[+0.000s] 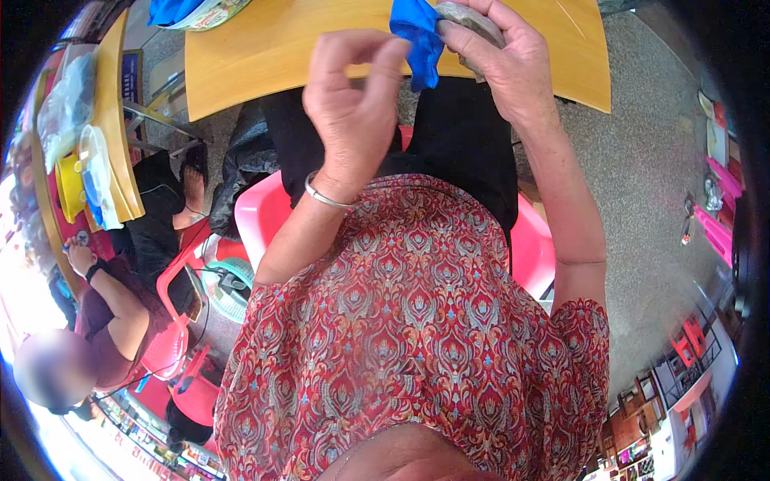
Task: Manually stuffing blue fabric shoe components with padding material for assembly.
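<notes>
My right hand [513, 60] is up over the table's near edge, its thumb and fingers closed on a piece of blue cloth [419, 40] and a round grey-brown thing [473, 22] that looks like a roll. The cloth hangs down crumpled to the left of that hand. Just left of the cloth is my left hand [351, 100], slightly blurred, with thumb and forefinger brought together in a pinch. Whatever sits between those fingertips, if anything, is too small to make out.
The yellow wooden table [265, 60] bears a round tub [210, 14] with blue cloth at its far left. On the left another person [120, 321] sits at a second table [108, 120]. A pink chair [261, 210] is under me; a mint basket [228, 289] stands left.
</notes>
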`<state>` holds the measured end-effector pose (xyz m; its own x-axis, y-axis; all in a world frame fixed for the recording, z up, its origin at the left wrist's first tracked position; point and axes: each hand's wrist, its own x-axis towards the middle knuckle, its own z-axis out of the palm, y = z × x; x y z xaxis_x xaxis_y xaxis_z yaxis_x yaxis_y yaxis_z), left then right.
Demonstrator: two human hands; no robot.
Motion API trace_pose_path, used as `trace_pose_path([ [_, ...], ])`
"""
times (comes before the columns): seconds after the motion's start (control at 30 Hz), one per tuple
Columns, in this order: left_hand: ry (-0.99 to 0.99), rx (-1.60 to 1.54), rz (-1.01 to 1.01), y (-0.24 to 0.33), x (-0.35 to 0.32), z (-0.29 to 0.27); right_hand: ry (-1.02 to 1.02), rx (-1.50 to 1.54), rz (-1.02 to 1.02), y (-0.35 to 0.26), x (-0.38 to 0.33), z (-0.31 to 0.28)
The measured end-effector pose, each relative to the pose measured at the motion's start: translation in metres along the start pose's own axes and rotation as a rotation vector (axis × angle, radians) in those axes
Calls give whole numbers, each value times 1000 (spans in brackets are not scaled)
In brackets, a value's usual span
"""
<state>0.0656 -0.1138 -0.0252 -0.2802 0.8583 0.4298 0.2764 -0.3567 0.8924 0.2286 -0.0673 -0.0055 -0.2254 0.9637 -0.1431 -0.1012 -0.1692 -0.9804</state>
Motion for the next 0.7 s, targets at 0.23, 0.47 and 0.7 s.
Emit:
trace_pose_path([
  [0.23, -186, 38, -258, 6, 2, 11, 13, 15, -15, -14, -6, 7],
  [0.47, -115, -418, -476, 11, 3, 7, 45, -102, -148, 7, 3, -2],
  [0.7, -45, -449, -403, 10, -5, 11, -2, -155, -136, 14, 6, -5],
])
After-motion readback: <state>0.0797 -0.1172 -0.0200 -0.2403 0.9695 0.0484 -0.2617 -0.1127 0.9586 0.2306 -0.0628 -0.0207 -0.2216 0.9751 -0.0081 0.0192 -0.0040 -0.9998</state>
